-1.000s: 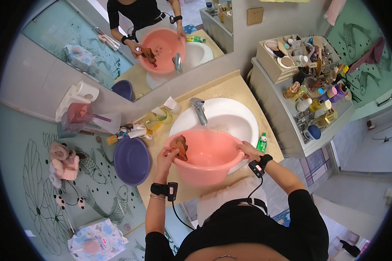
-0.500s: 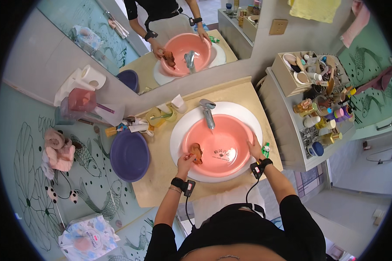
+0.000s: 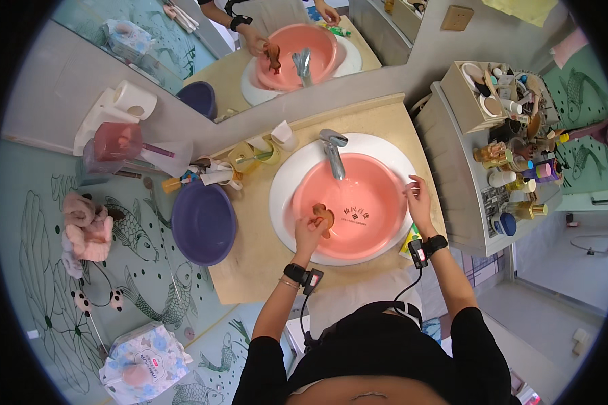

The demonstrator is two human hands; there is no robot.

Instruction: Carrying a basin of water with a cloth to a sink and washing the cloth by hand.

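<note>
A pink plastic basin [image 3: 378,233] sits in the white oval sink [image 3: 284,182], under the chrome faucet [image 3: 333,152]. Pinched at its edge by my left hand [image 3: 309,233] is a small brown, irregularly shaped item [image 3: 323,217], held over the basin's left part; its kind I cannot make out. My right hand [image 3: 419,200] hovers by the right rim, apart from the basin, with its fingers loosely spread and nothing visible in them. Beside my right wrist lies a green, white and yellow tube [image 3: 409,240] on the counter, partly hidden by the wrist device.
A purple basin [image 3: 203,223] stands at the counter's left. Cups [image 3: 263,150] and toiletries line the back, below the mirror [image 3: 223,88]. Bottles [image 3: 500,179] and an organizer box [image 3: 476,98] crowd the cabinet on the right. A tissue pack [image 3: 145,364] is at the lower left.
My right hand has let go of the basin's right rim and moved up and outward. My left hand still holds the brown item, now slightly farther in over the basin. The view has shifted.
</note>
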